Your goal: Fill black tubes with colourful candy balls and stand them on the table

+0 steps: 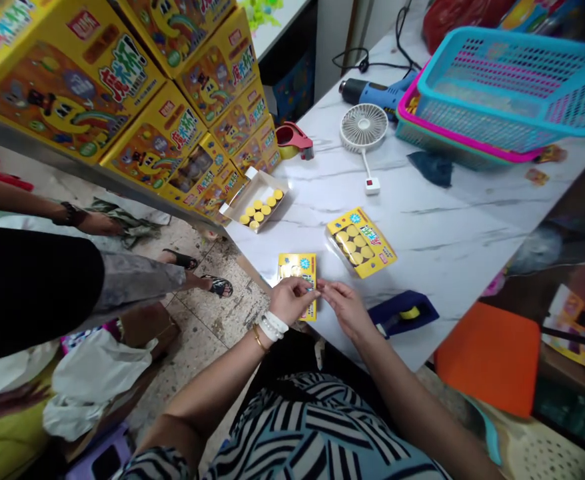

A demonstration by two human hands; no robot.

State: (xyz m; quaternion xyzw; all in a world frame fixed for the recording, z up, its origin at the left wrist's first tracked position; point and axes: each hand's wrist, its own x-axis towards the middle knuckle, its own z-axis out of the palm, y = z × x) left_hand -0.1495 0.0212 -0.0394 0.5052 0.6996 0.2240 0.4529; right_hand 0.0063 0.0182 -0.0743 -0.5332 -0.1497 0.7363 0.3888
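My left hand [291,301] lies over a small yellow window box [297,261] at the table's near edge, covering its lower left part. The left fingers are closed, thumb and forefinger tips pressed together. Just right of them, my right hand [346,308] is pinched, its tips almost meeting the left ones. Whatever sits between the fingertips is too small to make out. A second yellow window box [361,241], showing rows of round yellow pieces, lies beyond my right hand. Close to my right wrist stands a dark blue tape dispenser [407,313] with a yellow core.
An open carton [260,200] holds several yellow round pieces. Yellow boxes [147,120] are stacked at left, beside a red tape gun [297,139]. Farther back lie a white fan [364,127], a blue heat gun [372,93] and plastic baskets [512,127]. Another person [37,287] stands at left.
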